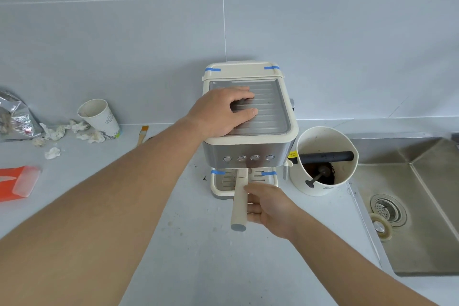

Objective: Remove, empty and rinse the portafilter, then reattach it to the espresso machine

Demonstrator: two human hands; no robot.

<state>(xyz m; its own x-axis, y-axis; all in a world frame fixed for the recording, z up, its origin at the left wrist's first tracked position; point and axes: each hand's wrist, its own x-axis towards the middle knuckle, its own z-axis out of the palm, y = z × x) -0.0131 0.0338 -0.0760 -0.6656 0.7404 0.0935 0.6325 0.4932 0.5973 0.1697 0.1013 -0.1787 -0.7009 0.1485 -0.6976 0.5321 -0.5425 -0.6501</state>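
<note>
A cream and steel espresso machine (263, 154) stands on the counter against the tiled wall. My left hand (221, 112) lies flat on its ribbed metal top, fingers spread. The cream portafilter handle (239, 204) sticks out toward me from under the machine's front; its head is hidden beneath the machine. My right hand (268, 208) wraps around the handle's right side, fingers curled on it. A cream knock box (323, 181) with a black bar and dark coffee grounds inside stands right of the machine. The steel sink (419, 206) lies at the far right.
A paper cup (99, 117), crumpled tissues (74, 131) and a foil bag (15, 117) sit at the back left. An orange pack (17, 181) lies at the left edge. A small brush (142, 134) lies beside the machine. The sink drain (387, 208) holds a strainer.
</note>
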